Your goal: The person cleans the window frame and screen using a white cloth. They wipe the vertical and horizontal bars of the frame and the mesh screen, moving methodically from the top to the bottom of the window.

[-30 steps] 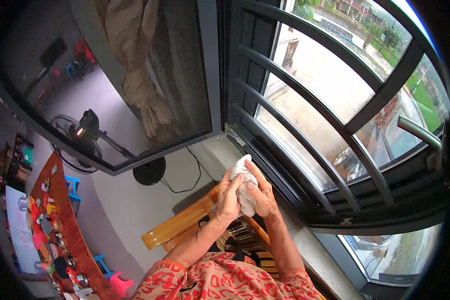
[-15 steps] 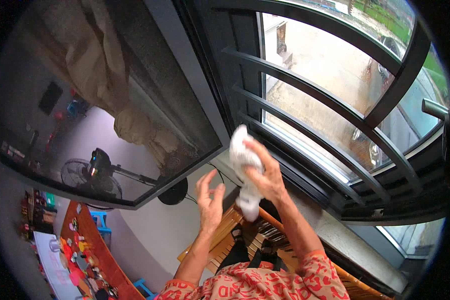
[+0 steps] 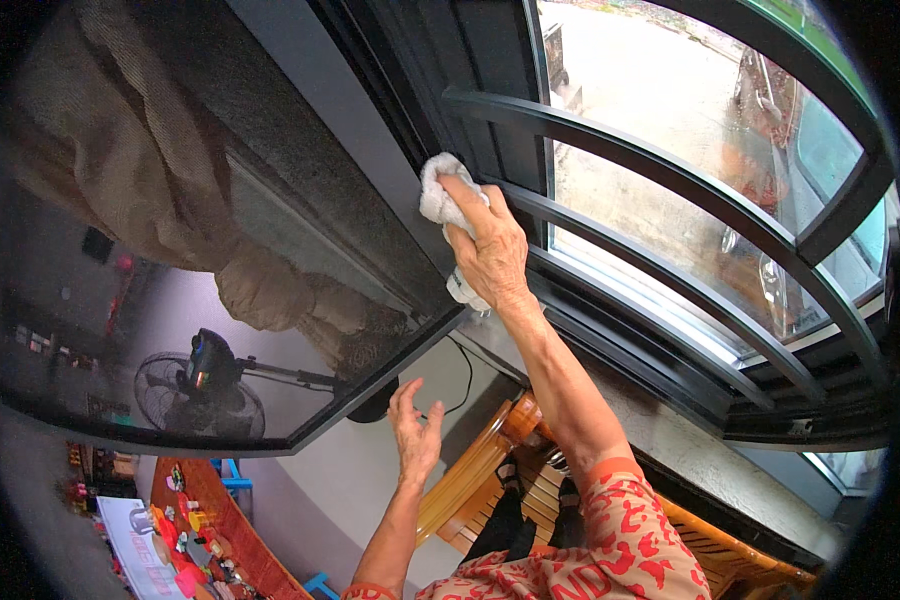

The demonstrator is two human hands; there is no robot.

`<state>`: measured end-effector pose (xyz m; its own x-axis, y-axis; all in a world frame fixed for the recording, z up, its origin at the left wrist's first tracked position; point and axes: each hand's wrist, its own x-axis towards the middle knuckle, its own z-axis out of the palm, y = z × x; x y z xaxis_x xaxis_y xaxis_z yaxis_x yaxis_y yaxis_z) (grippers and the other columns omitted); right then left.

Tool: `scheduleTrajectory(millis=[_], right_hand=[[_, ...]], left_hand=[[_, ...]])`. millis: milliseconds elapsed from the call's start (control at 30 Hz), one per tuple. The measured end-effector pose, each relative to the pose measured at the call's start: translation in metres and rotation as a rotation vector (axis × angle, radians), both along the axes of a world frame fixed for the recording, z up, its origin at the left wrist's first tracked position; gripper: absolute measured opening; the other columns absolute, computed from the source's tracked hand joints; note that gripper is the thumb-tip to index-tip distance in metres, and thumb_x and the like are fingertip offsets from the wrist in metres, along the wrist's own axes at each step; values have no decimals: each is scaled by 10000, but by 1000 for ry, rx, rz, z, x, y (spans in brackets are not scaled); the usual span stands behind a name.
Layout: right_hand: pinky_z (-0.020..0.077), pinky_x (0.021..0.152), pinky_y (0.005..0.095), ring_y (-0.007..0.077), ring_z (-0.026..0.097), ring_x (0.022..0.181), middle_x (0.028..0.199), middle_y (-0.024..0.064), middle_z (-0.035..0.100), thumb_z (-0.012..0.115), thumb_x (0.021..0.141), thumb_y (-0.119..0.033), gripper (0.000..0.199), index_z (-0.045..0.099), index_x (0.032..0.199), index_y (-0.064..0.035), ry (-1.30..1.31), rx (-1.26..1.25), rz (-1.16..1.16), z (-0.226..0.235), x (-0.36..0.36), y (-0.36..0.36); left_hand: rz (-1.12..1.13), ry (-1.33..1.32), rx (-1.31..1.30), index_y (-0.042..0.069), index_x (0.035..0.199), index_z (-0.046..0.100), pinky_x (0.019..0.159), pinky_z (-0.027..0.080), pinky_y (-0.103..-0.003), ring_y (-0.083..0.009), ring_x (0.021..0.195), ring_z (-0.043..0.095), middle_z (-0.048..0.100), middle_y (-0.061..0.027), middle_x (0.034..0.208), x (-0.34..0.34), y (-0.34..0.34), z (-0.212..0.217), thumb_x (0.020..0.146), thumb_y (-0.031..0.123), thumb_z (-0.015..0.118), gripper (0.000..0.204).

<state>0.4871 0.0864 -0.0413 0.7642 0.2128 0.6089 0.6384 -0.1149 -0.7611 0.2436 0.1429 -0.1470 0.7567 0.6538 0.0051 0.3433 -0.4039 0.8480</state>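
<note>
My right hand (image 3: 492,250) grips a crumpled white cloth (image 3: 440,195) and presses it against the dark frame of a window pane (image 3: 370,160), beside the curved black window bars (image 3: 650,170). My left hand (image 3: 416,432) hangs lower with its fingers spread, holding nothing, in front of the grey wall below the pane's lower corner. Both forearms come up from red patterned sleeves at the bottom edge.
The dark pane reflects a beige curtain (image 3: 270,290). A standing fan (image 3: 205,385) is at the left. A wooden chair (image 3: 500,470) is under my arms. A stone window sill (image 3: 690,450) runs below the bars. A cluttered red table (image 3: 195,535) lies at the lower left.
My right hand has carried the cloth up from near the sill to the pane's frame. My left hand has let go of the cloth and dropped away, open.
</note>
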Motion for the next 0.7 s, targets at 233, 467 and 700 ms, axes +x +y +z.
scheduleTrajectory(millis=[233,467,700], right_hand=[[483,768,413,367,603,896,1004,137,572,636,766,-47,519,577,1256,-210,118,-115,-40,-48,-7,-5],[484,774,446,387,602,903,992,155,590,633,793,-167,425,596,1216,-173,300,-186,0,-99,-10,-14],[462,756,414,366,578,864,942,170,571,648,816,-159,362,583,1157,-58,66,197,-20,-13,-6,-10]], left_hand=[[-65,36,0,94,1288,494,934,414,-390,-275,1225,391,436,-105,1334,9,-2,-5,871,150,631,443],[-143,-1,-49,89,1251,524,914,429,-393,-273,1201,424,445,-106,1320,16,-3,-1,861,128,635,408],[-125,-7,25,85,1245,527,911,432,-401,-277,1204,430,449,-114,1301,9,7,6,861,105,636,400]])
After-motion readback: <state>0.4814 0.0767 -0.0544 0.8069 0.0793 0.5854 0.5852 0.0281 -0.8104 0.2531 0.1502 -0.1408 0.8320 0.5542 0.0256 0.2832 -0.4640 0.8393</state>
